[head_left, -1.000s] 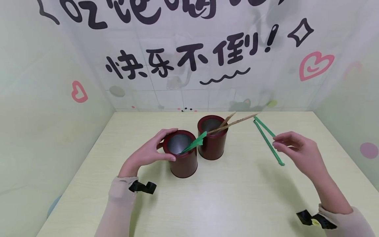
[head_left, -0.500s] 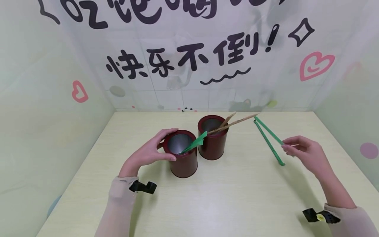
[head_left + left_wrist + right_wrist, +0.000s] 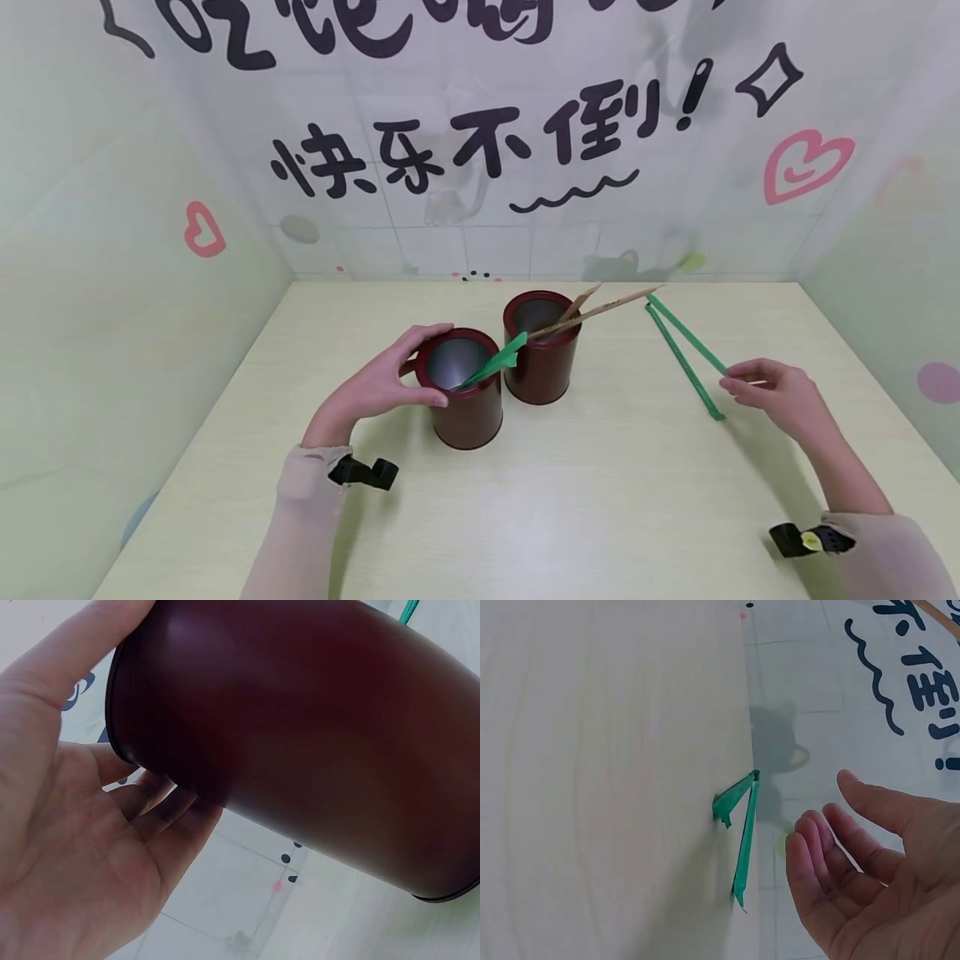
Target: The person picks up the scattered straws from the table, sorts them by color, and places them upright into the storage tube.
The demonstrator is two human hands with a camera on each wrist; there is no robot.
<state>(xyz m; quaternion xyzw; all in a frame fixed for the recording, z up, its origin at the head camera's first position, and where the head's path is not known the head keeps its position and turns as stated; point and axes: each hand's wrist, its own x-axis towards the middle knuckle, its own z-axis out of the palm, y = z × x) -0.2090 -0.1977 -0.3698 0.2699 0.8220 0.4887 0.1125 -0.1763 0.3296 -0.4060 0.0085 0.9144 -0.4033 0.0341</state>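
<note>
With thumb and fingers spread round the rim, my left hand grips a dark red can. The left wrist view shows the same can's side close up. A green strip with flared ends leans inside it. Two thin green strips, like wrapped straws, lie on the table at the right: one nearer strip and one farther strip. My right hand hovers by the farther strip's near end. In the right wrist view the fingers are apart from the strips, with nothing between them.
Behind the gripped can stands a second dark red can. A long brown stick and a shorter one lean in it. A white wall sheet with black writing borders the pale table at the back.
My right hand has moved right and toward me, uncovering more of the farther green strip. My left hand stays on the can.
</note>
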